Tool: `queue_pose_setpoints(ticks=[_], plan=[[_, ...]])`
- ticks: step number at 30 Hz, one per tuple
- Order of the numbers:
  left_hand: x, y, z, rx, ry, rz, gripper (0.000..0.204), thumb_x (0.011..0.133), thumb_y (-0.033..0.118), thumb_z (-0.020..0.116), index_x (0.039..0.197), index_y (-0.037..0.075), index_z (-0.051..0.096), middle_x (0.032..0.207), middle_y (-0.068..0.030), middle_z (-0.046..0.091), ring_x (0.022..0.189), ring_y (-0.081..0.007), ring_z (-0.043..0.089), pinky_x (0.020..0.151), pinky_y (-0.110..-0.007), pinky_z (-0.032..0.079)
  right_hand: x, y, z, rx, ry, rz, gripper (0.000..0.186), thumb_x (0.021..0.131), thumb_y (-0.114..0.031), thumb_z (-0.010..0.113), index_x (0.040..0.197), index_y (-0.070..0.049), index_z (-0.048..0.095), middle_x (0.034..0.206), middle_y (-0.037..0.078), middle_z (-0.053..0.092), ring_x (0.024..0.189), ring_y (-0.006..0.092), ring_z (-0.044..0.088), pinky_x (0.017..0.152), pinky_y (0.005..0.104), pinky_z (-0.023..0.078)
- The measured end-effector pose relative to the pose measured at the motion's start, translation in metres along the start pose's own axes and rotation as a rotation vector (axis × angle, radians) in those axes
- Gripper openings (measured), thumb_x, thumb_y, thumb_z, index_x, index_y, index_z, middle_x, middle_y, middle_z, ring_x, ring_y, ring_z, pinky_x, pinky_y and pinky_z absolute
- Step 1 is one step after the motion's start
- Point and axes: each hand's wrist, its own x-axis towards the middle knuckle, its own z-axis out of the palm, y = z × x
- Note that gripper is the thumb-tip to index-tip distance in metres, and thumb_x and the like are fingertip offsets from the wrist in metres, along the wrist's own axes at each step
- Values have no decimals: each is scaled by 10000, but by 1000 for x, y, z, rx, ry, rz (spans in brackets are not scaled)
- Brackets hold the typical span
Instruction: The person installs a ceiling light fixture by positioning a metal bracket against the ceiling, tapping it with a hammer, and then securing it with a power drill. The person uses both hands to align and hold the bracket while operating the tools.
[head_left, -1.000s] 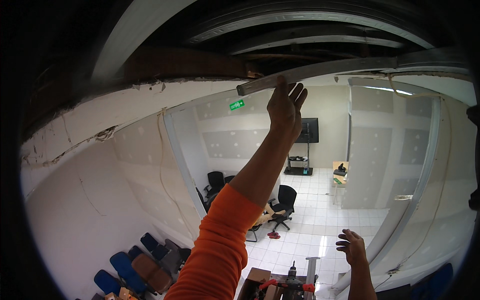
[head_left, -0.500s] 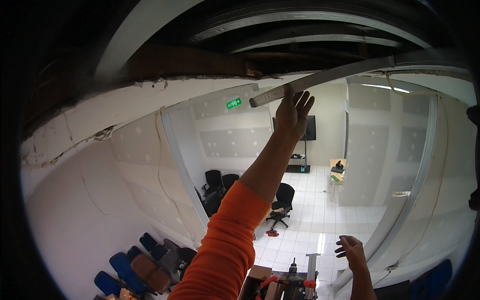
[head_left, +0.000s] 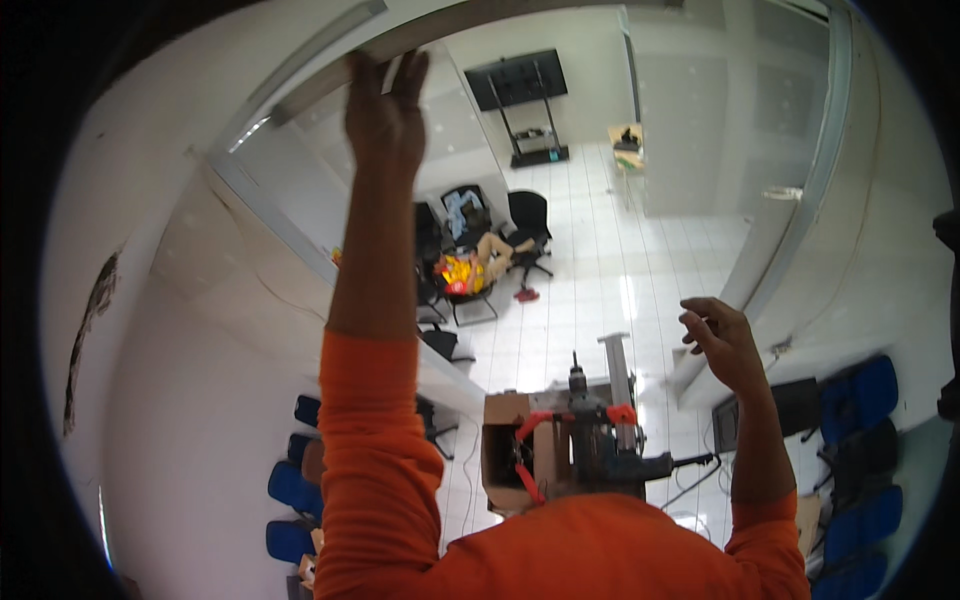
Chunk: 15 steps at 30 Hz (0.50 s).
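My left hand (head_left: pixel 385 120) is raised high at the upper left, fingers pointing up against a long metal channel (head_left: pixel 450 32). The fingers overlap the channel, and motion blurs them a little. The channel slants up to the right, and its left end lies just beyond the hand. My right hand (head_left: pixel 722 340) hangs in the air at the right, its fingers loosely bent and apart with nothing in them. Below, between my arms, are a power drill (head_left: pixel 577 395), red-handled pliers (head_left: pixel 530 455), a short upright metal piece (head_left: pixel 616 365) and an open cardboard box (head_left: pixel 507 408).
Blue chairs (head_left: pixel 862 390) line the right wall, with more blue chairs (head_left: pixel 290 488) at the left. Further off, a person (head_left: pixel 470 272) reclines on black chairs beside an office chair (head_left: pixel 528 215). A screen on a stand (head_left: pixel 517 80) is at the back. A cable (head_left: pixel 695 462) trails from the tools.
The view has tipped downward, so the ceiling frame is mostly out of sight and the tools show more fully. My left hand and the channel now appear further left and higher.
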Motion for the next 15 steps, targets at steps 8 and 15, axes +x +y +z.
queue_pose_setpoints(ticks=[8, 15], plan=[[-172, 58, -78, 796, 192, -62, 419, 1031, 189, 584, 1358, -20, 423, 1266, -156, 570, 1158, -274, 587, 951, -407, 538, -28, 7, 36, -235, -269, 7, 326, 934, -199, 724, 1187, -1, 669, 994, 136, 728, 828, 198, 693, 746, 332, 564], [-320, 66, -136, 1378, 89, -296, 381, 998, 150, 616, 1284, -54, 468, 1158, -223, 611, 1073, -305, 615, 917, -381, 485, -35, 17, 125, -720, -709, -312, 373, 896, -325, 697, 1137, -41, 671, 1114, 170, 666, 1063, 365, 641, 932, 451, 517]])
